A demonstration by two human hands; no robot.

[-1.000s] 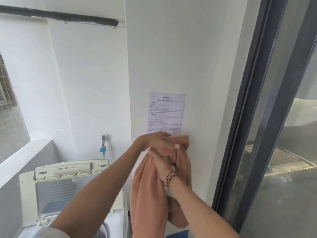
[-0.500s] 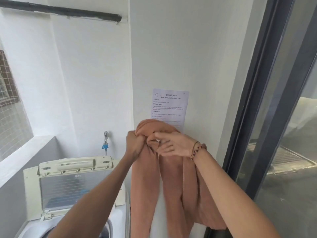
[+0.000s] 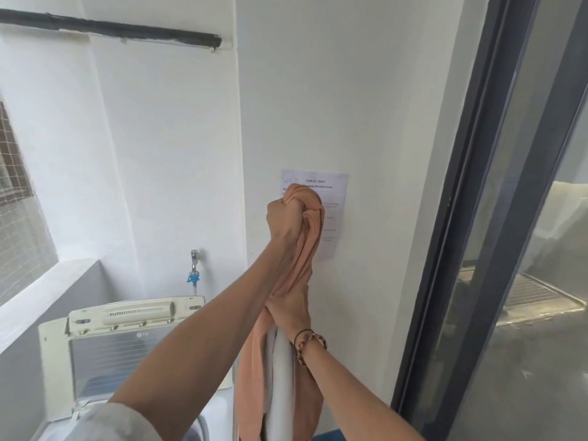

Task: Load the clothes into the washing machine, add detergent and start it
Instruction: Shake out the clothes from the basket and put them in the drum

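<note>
The left hand is raised in front of the white wall, its fingers clenched tight round the bunched top of a peach-coloured cloth, whose upper fold pokes out above the fist and overlaps the lower left part of a printed paper sheet stuck to the wall. The cloth hangs straight down from that fist as a twisted rope. Lower on it the right hand, a beaded bracelet on its wrist, grips the cloth with its fingers wrapped round it; below this hand the fabric spreads wider and runs out of the bottom of the view, with a white strip showing between its folds. To the left and lower stands the washing machine, a top-loader with its lid raised upright; the cloth is just beside it, to its right, held in the air and not in the drum. A tap with a blue fitting is on the wall behind the machine. A dark-framed glass door fills the right side.
</note>
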